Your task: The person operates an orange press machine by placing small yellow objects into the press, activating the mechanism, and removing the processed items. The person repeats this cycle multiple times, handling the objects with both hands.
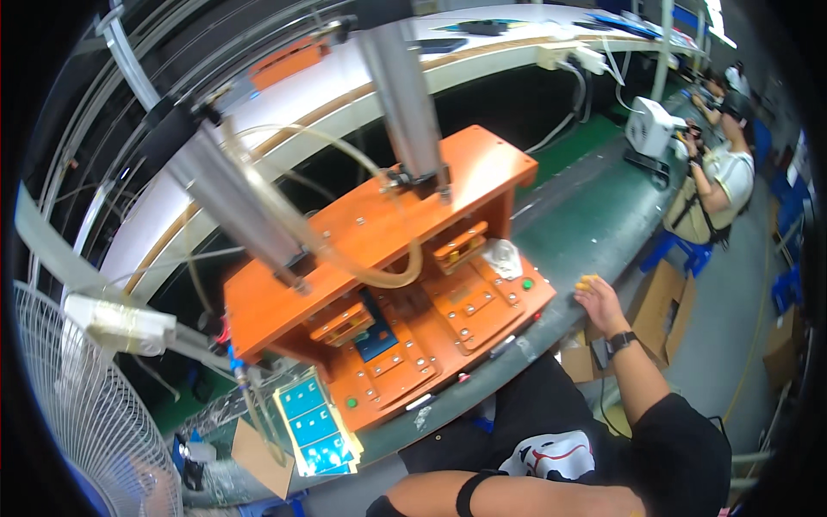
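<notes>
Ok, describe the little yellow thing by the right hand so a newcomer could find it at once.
Start at the big orange press fixture on the green bench. Go past its right end to the bench's near edge, where the right hand rests. At its fingertips lies the small yellow thing, the only yellow item on that bare stretch.

Left hand: out of view, only forearm showing, cut by lower edge. Right hand: fingertips over small yellow object, too small to identify; grip not discernible. Press fixture: interior under upper plate shadowed, dark part partly hidden. Cylinders cut off at top. Fan cropped at left. Co-worker: hands blurred, work unreadable.
</notes>
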Motion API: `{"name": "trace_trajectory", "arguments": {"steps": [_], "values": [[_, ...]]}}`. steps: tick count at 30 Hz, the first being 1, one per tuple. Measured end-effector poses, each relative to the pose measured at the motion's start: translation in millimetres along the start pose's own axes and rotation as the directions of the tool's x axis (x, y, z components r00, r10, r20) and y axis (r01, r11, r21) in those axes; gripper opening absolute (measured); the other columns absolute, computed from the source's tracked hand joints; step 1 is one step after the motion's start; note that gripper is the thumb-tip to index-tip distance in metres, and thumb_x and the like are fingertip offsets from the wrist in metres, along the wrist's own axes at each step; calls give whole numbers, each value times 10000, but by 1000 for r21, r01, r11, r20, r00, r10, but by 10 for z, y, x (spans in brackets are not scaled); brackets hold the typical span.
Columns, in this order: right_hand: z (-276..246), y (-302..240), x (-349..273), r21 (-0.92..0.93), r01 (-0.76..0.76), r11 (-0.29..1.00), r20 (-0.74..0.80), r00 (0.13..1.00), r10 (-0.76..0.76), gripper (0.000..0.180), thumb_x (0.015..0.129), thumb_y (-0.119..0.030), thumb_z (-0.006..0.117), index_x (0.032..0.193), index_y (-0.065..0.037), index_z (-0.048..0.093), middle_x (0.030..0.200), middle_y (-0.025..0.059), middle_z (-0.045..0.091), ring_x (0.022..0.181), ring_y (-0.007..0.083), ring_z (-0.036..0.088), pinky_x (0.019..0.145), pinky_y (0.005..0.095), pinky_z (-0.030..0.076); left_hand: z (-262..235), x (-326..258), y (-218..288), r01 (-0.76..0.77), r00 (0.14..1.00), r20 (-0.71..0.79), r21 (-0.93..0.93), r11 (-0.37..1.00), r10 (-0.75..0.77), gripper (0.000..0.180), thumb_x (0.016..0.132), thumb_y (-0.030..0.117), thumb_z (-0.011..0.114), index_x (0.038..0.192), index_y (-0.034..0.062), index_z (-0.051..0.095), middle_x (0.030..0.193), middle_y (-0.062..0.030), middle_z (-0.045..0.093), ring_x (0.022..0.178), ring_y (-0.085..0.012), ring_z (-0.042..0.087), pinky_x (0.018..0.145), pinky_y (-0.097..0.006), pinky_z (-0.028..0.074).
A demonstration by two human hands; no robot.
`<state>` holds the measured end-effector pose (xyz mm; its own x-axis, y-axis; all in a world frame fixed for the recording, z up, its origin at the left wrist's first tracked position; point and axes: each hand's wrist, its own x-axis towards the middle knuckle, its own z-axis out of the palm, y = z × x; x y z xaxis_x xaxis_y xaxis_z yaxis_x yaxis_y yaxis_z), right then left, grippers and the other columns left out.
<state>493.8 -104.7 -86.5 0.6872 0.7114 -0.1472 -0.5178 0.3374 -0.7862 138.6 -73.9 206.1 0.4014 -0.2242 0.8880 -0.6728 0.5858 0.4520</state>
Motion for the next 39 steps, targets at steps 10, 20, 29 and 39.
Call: {"name": "trace_trajectory", "arguments": {"steps": [10, 20, 29, 39], "values": [[-1, 5, -1, 38, 6, 999, 23, 1000, -7, 174, 1057, -115, 582, 1178, -4, 641, 1065, 162, 738, 932, 242, 731, 875, 387, 618, -18, 193, -16, 53, 998, 15, 121, 991, -55, 286, 1062, 238, 565, 1141, -12, 679, 1057, -172, 679, 974, -377, 639, 851, -469, 503], [28, -17, -6, -1, 14, 1000, 17, 1000, -14, 172, 1062, -135, 582, 1173, -19, 641, 1076, 143, 735, 954, 230, 717, 896, 379, 599, 61, -25, -52, 114, 993, -39, 190, 975, -109, 284, 1032, 185, 571, 1234, 32, 701, 1169, -118, 665, 1107, -355, 620, 898, -471, 485], [113, -4, -37, -18, 28, 999, 3, 1000, -28, 159, 1064, -136, 587, 1163, -22, 637, 1077, 130, 732, 966, 218, 713, 901, 369, 594, 64, 115, -20, 72, 997, -28, 395, 916, -67, 328, 1010, 203, 561, 1284, 107, 714, 1153, -50, 662, 1090, -274, 586, 914, -423, 440], [111, 111, -55, -69, 122, 990, -72, 989, -127, 125, 1045, -103, 616, 1124, -10, 647, 1043, 124, 725, 914, 194, 706, 849, 345, 607, -9, -10, 80, 189, 971, 119, 168, 968, -210, 272, 1029, 325, 577, 1157, 124, 710, 1217, -24, 692, 1070, -274, 586, 902, -438, 419]]}}
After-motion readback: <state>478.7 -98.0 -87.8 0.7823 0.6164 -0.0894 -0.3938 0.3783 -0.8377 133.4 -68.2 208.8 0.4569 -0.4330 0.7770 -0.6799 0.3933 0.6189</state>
